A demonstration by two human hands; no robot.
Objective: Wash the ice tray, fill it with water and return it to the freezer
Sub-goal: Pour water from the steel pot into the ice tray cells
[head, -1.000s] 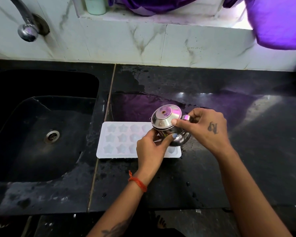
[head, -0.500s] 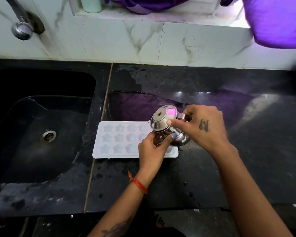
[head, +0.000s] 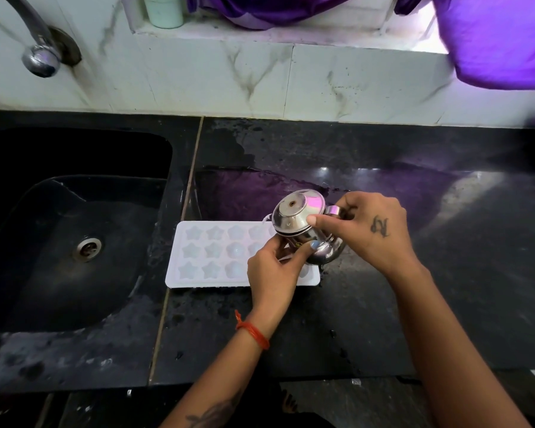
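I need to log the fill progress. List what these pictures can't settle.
- Head view: right end of the ice tray is hidden behind the left hand and steel kettle.
- Water level in the cavities: too faint.
- Kettle contents: lid hides them.
- Handle under the right hand: mostly covered.
- Freezer: out of frame.

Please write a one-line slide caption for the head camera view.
Both hands, left hand and right hand, tilt a steel kettle over a white ice tray beside the sink.
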